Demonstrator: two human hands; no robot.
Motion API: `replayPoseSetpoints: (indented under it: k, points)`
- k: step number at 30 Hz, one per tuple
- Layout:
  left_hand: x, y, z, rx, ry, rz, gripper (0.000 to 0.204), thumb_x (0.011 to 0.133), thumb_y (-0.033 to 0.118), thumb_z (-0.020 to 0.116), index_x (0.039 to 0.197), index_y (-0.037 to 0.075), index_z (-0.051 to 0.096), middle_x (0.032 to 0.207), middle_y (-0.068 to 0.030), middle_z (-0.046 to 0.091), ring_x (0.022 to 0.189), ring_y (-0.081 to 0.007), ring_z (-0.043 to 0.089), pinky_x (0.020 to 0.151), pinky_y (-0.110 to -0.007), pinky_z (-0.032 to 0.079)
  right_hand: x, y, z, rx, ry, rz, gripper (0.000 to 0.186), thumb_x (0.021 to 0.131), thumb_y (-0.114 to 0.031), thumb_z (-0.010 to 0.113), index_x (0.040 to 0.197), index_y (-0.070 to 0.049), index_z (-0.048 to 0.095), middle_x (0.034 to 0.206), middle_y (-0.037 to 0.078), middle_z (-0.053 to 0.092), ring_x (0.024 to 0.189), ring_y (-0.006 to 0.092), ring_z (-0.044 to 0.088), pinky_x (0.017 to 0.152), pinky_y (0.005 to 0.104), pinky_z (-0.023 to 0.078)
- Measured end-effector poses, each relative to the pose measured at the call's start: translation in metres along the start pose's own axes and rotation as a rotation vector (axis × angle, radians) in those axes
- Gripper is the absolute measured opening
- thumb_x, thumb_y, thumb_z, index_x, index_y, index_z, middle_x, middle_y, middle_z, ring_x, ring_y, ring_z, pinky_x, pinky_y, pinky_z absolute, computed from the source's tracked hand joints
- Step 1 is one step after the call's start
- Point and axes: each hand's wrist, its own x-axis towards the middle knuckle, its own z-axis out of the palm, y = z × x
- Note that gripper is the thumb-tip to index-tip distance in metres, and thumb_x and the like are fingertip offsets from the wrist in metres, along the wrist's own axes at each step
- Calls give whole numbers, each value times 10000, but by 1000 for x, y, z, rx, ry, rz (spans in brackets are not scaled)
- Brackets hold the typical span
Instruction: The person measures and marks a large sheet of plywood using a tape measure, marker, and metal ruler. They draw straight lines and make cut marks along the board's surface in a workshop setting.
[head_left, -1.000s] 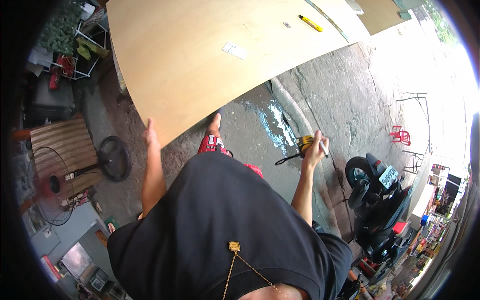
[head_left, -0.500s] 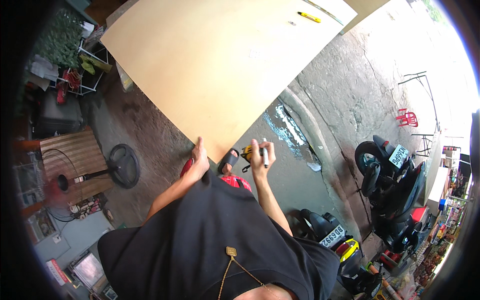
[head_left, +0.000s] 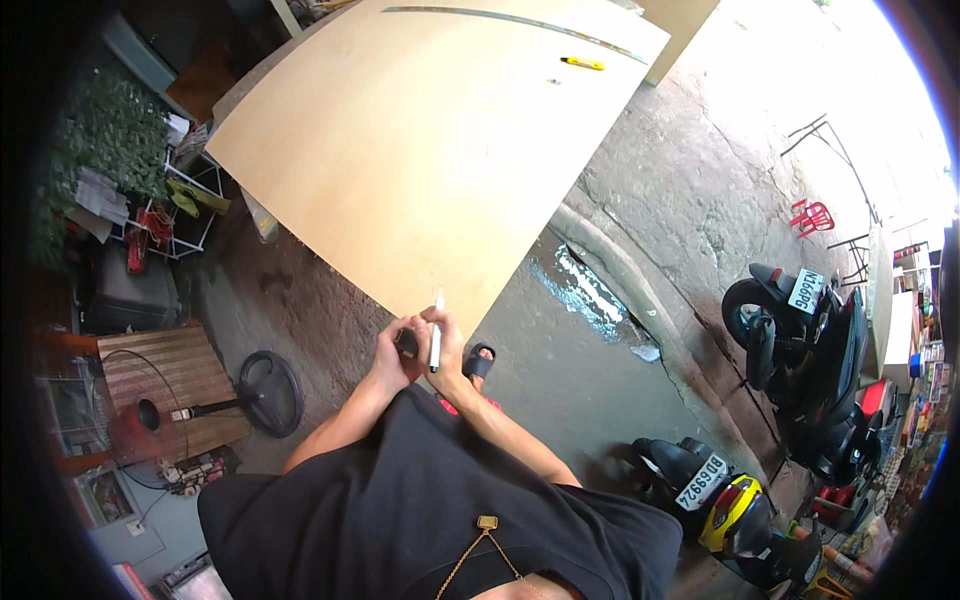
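My left hand (head_left: 395, 355) and my right hand (head_left: 443, 345) are together at the near corner of a large plywood sheet (head_left: 390, 160). My right fingers grip a white marker (head_left: 435, 340), pointed along the sheet. My left hand is closed around a dark object that is mostly hidden between both hands; I cannot make it out. A long metal ruler (head_left: 520, 24), a yellow box cutter (head_left: 583, 64) and a small object (head_left: 553, 82) lie toward the sheet's far edge.
Below the sheet are my sandalled foot (head_left: 479, 360) and the concrete floor (head_left: 630, 390). A standing fan (head_left: 148, 413), plants (head_left: 95, 140) and a white rack (head_left: 195, 225) are at left. Two scooters (head_left: 820, 380) (head_left: 740, 515), a red chair (head_left: 812, 218) and cluttered shelves (head_left: 930, 370) are at right.
My hands have come together at the sheet's corner, the left moving right and the right moving left. The yellow tape measure seen earlier in my right hand is no longer clearly visible.
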Motion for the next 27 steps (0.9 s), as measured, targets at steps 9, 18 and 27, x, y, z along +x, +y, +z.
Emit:
replayPoseSetpoints:
  k: [9, 18, 27]
  points:
    - [14, 128, -133, 458, 103, -106, 371, 812, 408, 656, 1086, 184, 544, 690, -60, 606, 675, -313, 655, 535, -534, 515, -42, 119, -17, -407, 528, 598, 381, 886, -260, 635, 1102, -34, 416, 988, 184, 586, 894, 307, 586, 810, 413, 461]
    - [147, 264, -214, 779, 398, 240, 718, 821, 546, 626, 1281, 20, 464, 727, -125, 533, 535, -203, 548, 493, -364, 513, -23, 130, 14, -490, 763, 438, 264, 836, -214, 568, 990, -35, 448, 786, 200, 613, 699, 352, 632, 639, 448, 483]
    - [172, 277, -175, 529, 528, 293, 729, 781, 517, 684, 1236, -30, 525, 1135, -141, 573, 782, -234, 629, 652, -420, 518, -25, 117, -43, -661, 808, 372, 222, 825, -184, 584, 941, -38, 462, 646, 175, 605, 591, 297, 620, 557, 420, 474]
